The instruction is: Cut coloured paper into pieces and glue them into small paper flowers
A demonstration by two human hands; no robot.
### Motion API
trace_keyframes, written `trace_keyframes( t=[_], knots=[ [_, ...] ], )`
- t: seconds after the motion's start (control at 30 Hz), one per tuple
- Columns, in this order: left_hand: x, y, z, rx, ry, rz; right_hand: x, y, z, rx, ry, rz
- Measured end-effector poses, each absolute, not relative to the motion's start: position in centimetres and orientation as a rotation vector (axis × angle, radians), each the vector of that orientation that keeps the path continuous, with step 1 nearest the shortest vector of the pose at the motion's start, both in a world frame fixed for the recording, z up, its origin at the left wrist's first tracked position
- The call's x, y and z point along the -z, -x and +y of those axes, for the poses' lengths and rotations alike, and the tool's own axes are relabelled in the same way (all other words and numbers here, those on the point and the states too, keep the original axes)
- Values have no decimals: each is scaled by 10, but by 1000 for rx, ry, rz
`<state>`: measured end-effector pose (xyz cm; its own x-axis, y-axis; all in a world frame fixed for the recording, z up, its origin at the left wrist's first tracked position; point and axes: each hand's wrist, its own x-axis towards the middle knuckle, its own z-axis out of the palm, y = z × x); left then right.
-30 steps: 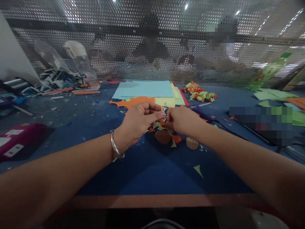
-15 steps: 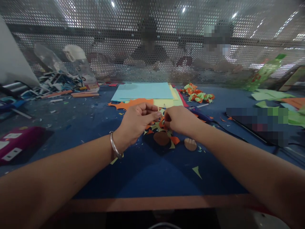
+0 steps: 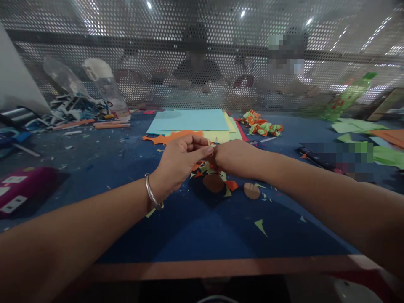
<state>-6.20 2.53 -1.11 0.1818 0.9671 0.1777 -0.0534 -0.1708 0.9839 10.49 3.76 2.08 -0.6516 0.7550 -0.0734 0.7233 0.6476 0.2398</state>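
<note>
My left hand (image 3: 181, 162), with a silver bangle at the wrist, pinches a small orange and pale-green paper piece (image 3: 212, 148) above the blue table (image 3: 195, 227). My right hand (image 3: 235, 158) meets it from the right, fingers closed on the same piece. What exactly lies between the fingertips is mostly hidden. Under the hands lies a heap of orange and green paper scraps (image 3: 214, 176) with two brown oval cut-outs (image 3: 251, 190).
Light-blue, yellow and orange paper sheets (image 3: 192, 122) lie behind the hands. A pile of folded orange-green paper pieces (image 3: 261, 124) sits at the back right. A magenta box (image 3: 22, 187) is at the left. A perforated metal screen (image 3: 202, 54) stands behind, with other people beyond it.
My right hand has shifted left and closed against the left hand's fingertips; the orange strip seen earlier between them is now mostly hidden. The left hand has barely moved.
</note>
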Motion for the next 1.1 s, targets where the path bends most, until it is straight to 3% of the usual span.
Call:
trace_keyframes(
  t=[0.37, 0.57, 0.77, 1.1],
  knots=[
    [6, 64, 28, -1495, -1336, 979, -17, -120, 51, -585, -579, 2696],
    [9, 66, 32, -1540, -1315, 946, -23, -141, 42, -795, -709, 2951],
    [9, 62, 25, -1160, -1301, 948, -16, -169, 22, -985, -895, 3314],
    [17, 54, 15, -870, -1315, 898, 5, -164, 1, -382, -1077, 3541]
  ],
)
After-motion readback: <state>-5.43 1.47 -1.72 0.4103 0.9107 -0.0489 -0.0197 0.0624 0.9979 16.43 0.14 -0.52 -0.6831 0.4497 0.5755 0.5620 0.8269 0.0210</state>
